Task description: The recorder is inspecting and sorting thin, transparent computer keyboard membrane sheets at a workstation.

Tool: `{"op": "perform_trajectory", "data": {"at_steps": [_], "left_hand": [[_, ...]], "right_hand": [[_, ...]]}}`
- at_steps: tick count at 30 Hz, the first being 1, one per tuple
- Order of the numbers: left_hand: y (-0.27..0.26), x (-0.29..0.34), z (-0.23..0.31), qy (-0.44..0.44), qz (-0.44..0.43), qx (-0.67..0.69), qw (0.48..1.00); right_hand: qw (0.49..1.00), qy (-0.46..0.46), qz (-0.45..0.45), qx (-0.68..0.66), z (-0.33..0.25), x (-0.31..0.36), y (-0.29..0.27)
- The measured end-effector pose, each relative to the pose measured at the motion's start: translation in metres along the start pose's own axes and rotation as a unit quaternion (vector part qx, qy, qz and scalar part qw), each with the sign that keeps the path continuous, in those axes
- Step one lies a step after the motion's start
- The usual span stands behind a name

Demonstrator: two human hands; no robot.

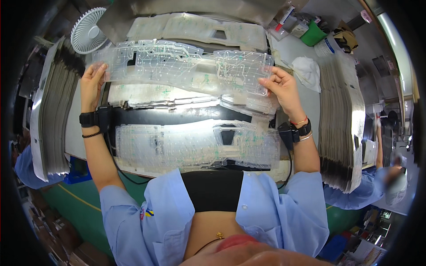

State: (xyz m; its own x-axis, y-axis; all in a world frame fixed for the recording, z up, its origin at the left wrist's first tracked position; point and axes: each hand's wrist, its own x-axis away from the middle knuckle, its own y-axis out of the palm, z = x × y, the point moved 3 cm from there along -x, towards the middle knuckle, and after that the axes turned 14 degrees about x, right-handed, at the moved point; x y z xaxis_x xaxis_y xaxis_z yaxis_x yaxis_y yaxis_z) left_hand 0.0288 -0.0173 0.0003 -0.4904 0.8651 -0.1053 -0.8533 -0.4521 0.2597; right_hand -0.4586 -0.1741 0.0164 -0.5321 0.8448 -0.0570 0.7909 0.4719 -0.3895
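On my far left stands a tall stack of grey sheets (53,106), on edge and leaning a little, with a small white fan (87,32) just behind its top. My left hand (92,84) is raised beside them, fingers pinched on the left end of a long clear plastic sheet (182,66) printed with fine circuit lines. The sheet hangs in the air above the bench, stretched flat between both hands and tilted toward me.

To do this well, I judge I should keep the pinch at the very edges, hold both ends level so the film neither sags nor creases, and keep my fingertips off the printed lines.

Below it, on the dark work surface (177,116), lies a second clear sheet (195,144) close to my body, with more pale sheets piled behind (195,27) and just under the held one. Any of these could catch a corner if I lower the film carelessly.

My right hand (282,86) holds the right end, thumb and fingers closed on the edge. Black wrist devices with cables sit on both forearms; the cables trail near the bench edge. Right of that hand lie a white cloth (308,71), a green container (313,34), and another tall stack of sheets (341,124). A person in blue (377,186) works beyond it.
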Motion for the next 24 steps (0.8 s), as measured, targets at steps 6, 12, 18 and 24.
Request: {"op": "perform_trajectory", "data": {"at_steps": [6,12,18,24], "left_hand": [[0.0055,0.0014,0.0016,0.007,0.039,-0.006,0.999],[0.0052,0.0013,-0.0005,0.002,0.043,-0.031,0.999],[0.0,0.0022,0.0019,0.006,0.039,-0.032,0.999],[-0.0002,-0.0015,-0.0054,0.001,0.042,-0.037,0.998]], "right_hand": [[0.997,0.06,-0.006,-0.049,-0.0082,0.0038,0.0016],[0.996,0.063,-0.015,-0.057,-0.0072,0.0032,0.0021],[0.997,0.055,-0.019,-0.054,-0.0086,0.0036,0.0028],[0.997,0.054,-0.017,-0.044,-0.0068,0.0053,0.0009]]}}
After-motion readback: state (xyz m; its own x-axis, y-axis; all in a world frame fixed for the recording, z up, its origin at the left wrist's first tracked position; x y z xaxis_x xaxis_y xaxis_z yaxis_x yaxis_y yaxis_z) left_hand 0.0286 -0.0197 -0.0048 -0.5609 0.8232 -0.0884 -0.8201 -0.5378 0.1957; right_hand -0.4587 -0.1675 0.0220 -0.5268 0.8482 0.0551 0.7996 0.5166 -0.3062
